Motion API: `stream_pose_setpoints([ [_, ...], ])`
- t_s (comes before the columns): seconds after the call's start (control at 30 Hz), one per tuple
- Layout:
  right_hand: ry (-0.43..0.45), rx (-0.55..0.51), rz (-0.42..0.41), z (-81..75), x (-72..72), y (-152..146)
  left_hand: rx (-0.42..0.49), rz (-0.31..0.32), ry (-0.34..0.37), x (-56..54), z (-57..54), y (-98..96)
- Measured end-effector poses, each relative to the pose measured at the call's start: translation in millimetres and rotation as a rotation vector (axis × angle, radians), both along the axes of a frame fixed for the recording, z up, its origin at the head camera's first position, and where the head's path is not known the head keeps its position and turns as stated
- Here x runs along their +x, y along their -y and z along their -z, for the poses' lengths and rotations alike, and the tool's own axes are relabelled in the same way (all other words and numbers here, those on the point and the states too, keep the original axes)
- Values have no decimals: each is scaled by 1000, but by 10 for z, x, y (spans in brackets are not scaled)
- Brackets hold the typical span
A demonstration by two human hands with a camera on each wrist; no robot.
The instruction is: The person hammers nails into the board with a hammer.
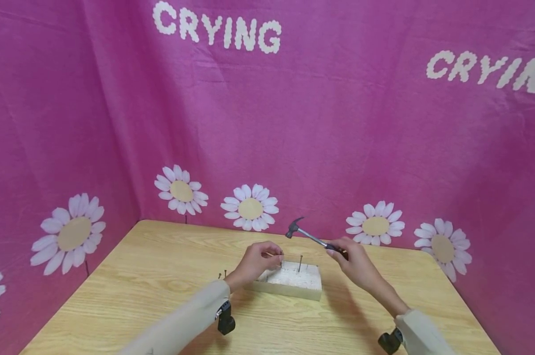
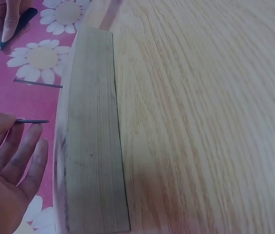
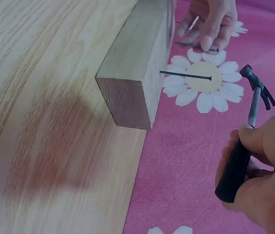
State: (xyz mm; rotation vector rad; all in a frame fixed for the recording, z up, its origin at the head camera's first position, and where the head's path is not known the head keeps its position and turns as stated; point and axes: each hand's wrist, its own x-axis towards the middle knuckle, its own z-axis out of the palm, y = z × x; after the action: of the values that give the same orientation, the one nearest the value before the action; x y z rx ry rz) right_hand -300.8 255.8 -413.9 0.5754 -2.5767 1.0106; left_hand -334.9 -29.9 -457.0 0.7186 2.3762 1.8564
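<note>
My left hand (image 1: 258,261) pinches a nail (image 2: 32,121) between thumb and fingertips over the pale wooden block (image 1: 294,279). In the left wrist view, the pinched nail's tip is apart from the block. To its right, another nail (image 1: 300,264) stands upright in the block's top face. My right hand (image 1: 353,259) grips the black handle of a claw hammer (image 1: 311,236). Its head is raised above the block, up and to the left of that hand. The right wrist view also shows the hammer (image 3: 255,105) clear of the standing nail (image 3: 186,75).
More nails (image 1: 225,273) show just left of my left wrist; what they stand on is hidden behind the forearm. The wood-grain table (image 1: 161,276) spreads around the block. A pink cloth (image 1: 316,123) with daisies hangs along the table's back and sides.
</note>
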Motion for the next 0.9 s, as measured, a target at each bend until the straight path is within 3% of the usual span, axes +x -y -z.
stream_pose_setpoints([
  [0.2,-77,53,-6,16,25,-7,-1,4,-25,-38,67,-83],
  [0.47,-248,115,-22,51,62,-51,-27,13,-55,-14,97,-192],
  [0.7,-236,127,-10,48,105,-103,-35,0,-101,-9,116,-230],
  [0.9,-264,123,-11,38,129,-125,-13,3,-97,-6,143,-245],
])
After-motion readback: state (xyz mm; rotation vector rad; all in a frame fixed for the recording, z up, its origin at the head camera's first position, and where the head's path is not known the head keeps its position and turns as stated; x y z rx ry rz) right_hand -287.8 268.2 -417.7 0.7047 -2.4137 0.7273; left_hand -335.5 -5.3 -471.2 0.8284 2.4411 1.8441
